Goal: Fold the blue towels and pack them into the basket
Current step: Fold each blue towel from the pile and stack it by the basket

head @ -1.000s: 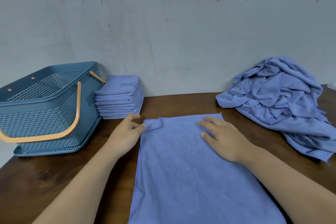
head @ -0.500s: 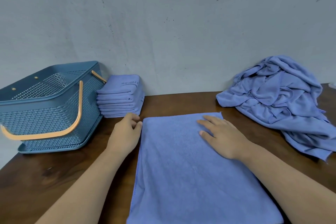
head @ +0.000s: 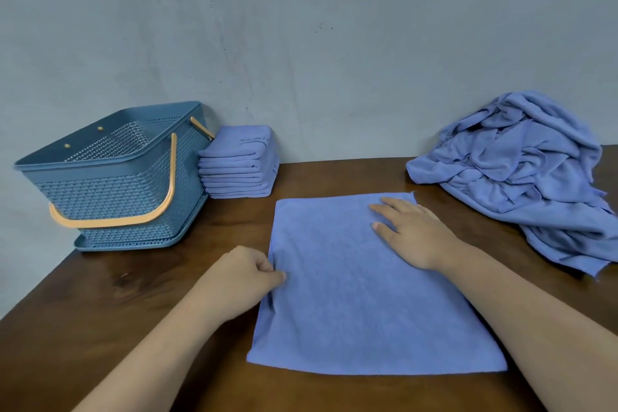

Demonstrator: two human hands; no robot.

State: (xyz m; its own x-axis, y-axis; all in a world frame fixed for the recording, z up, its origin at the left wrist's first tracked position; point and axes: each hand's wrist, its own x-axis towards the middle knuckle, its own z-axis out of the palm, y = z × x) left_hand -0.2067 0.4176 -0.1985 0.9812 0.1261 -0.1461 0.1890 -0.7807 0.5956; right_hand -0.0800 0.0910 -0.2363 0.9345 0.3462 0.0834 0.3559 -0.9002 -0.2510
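The towel (head: 351,304) is lying flat right of the basket (head: 110,191), long axis seemingly running away from the person, the left hand (head: 240,278) is pinching its basket-side edge, and the right hand (head: 414,234) is pressing open, fingers straight, on the side away from the basket.

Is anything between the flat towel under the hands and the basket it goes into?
Nothing visible blocks it. Only bare table lies between the flat towel and the basket. The folded stack stands by the basket's right side, off the direct line, and the orange handle hangs down, leaving the top open.
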